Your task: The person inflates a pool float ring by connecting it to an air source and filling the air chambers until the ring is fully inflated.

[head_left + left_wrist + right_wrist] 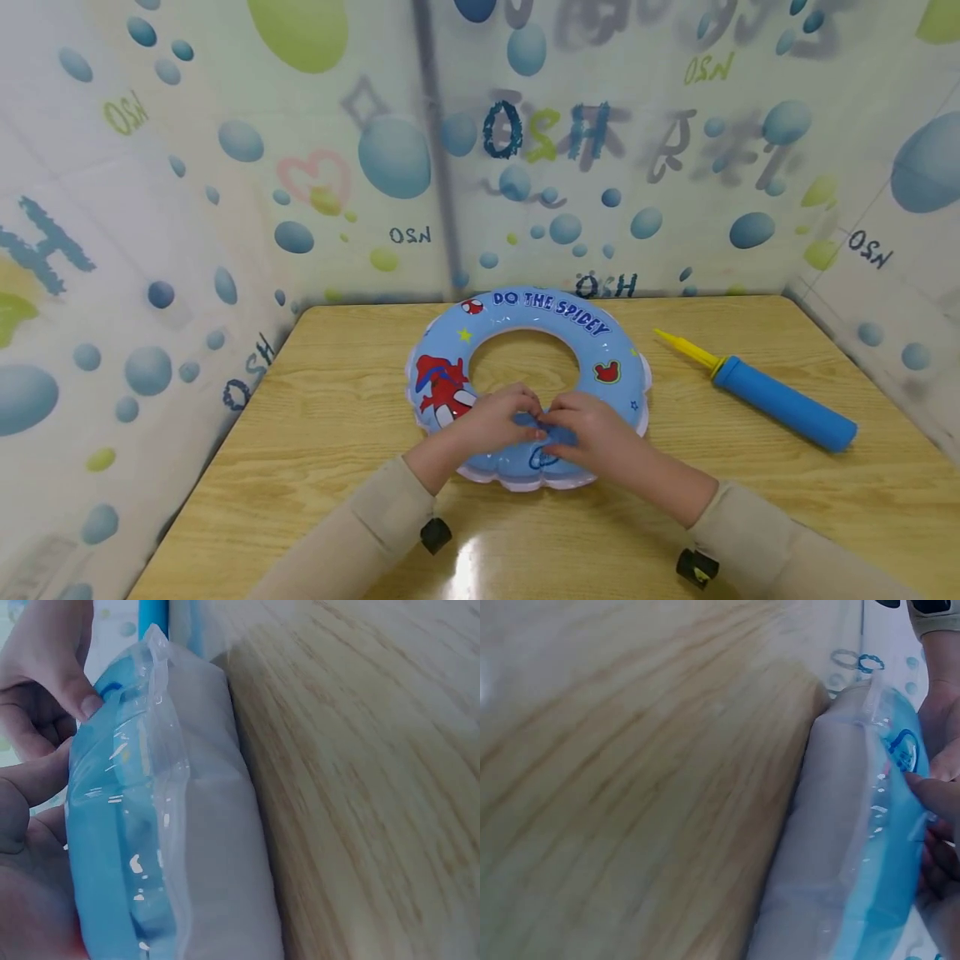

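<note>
An inflated light-blue swim ring (617, 333) with printed cartoon figures and "DO THE SPIDEY" lettering lies flat on the table. My left hand (497, 421) and right hand (603, 432) meet on its near side, fingers bent and fingertips almost together, pinching at its top surface. The spot between the fingertips is hidden by the fingers. In the left wrist view, the right thumb presses on the blue film, and the left hand (34, 832) is close below it. From the right wrist, the ring's pale underside and clear seam (870, 761) show beside the right fingers.
A blue hand pump (783, 404) with a yellow nozzle (686, 346) lies on the wooden table (322, 392), right of the ring. Patterned curtains (645, 167) with bubbles and letters close off the back and both sides. Small dark devices (436, 535) hang at both cuffs.
</note>
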Motion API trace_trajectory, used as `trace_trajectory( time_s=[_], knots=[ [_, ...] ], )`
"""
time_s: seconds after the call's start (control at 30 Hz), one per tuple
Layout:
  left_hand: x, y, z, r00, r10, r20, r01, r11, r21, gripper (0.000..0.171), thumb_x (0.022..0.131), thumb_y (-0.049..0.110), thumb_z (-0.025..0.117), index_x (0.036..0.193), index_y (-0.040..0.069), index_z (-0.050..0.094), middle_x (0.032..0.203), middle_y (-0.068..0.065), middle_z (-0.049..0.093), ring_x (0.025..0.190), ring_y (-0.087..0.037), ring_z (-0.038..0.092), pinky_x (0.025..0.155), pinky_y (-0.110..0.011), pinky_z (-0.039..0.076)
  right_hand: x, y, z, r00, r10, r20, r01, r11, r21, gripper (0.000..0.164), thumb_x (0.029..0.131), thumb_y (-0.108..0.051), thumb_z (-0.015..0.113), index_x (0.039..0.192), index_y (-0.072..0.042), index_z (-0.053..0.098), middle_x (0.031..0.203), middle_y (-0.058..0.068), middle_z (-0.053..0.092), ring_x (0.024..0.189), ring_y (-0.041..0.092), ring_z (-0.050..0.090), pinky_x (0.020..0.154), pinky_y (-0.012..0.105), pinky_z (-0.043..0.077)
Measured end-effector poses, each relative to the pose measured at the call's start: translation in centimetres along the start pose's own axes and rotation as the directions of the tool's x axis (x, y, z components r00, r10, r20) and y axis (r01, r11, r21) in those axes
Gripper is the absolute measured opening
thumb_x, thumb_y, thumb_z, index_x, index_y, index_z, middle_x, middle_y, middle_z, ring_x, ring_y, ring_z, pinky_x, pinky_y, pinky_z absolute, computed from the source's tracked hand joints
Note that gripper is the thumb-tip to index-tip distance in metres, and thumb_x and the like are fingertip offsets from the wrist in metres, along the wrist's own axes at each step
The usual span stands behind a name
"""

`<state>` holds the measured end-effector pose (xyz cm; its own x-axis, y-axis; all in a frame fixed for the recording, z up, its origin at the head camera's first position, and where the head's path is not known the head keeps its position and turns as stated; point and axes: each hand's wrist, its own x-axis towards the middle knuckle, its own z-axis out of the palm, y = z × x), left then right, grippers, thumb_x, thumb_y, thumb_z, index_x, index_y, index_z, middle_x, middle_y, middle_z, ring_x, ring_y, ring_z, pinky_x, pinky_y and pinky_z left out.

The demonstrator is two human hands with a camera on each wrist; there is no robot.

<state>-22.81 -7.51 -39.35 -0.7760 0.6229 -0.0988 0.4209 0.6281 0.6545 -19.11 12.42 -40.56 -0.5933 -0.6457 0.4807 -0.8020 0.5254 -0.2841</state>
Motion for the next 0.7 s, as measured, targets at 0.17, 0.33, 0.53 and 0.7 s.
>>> trace_trajectory(
  time_s=[0.17,0.33,0.53,0.7],
  knots=[
    [0.0,0.2,0.0,1.000,0.000,-0.009,0.000,1.000,0.012,0.014,0.092,0.022,0.070,0.100,0.010,0.071,0.109,0.005,0.056,0.108,-0.019,0.055,0.100,-0.042,0.038,0.1,0.5,0.4,0.998,-0.061,-0.028,0.060,0.998,-0.035,0.031,0.072,-0.004,0.085,0.099,0.002,0.072,0.091,0.003,0.059,0.082,0.016,0.056,0.072,0.026,0.051],
    [0.1,0.4,0.1,1.000,0.015,-0.024,-0.014,0.999,0.029,0.016,0.092,0.022,0.069,0.100,0.008,0.071,0.109,0.003,0.058,0.106,-0.019,0.056,0.097,-0.038,0.041,-0.1,1.3,0.8,0.970,-0.217,-0.108,0.209,0.974,-0.085,0.035,0.068,0.002,0.085,0.099,0.004,0.071,0.089,0.005,0.059,0.081,0.018,0.056,0.069,0.026,0.051],
    [0.3,0.5,0.2,0.999,0.020,-0.025,-0.019,0.999,0.048,0.015,0.092,0.023,0.069,0.097,0.009,0.072,0.101,0.004,0.059,0.097,-0.014,0.057,0.089,-0.033,0.044,-0.2,1.9,1.0,0.941,-0.303,-0.149,0.291,0.952,-0.097,0.032,0.072,0.002,0.082,0.101,0.006,0.069,0.091,0.007,0.059,0.083,0.019,0.058,0.072,0.027,0.052],
    [0.4,0.7,0.1,1.000,-0.024,-0.005,0.024,0.999,0.024,0.016,0.094,0.026,0.067,0.098,0.011,0.072,0.099,0.006,0.059,0.094,-0.013,0.057,0.087,-0.033,0.044,-0.2,2.0,1.0,0.925,-0.331,-0.187,0.322,0.943,-0.082,0.024,0.098,-0.015,0.061,0.102,0.007,0.069,0.092,0.007,0.061,0.082,0.018,0.058,0.071,0.025,0.051]
  ],
)
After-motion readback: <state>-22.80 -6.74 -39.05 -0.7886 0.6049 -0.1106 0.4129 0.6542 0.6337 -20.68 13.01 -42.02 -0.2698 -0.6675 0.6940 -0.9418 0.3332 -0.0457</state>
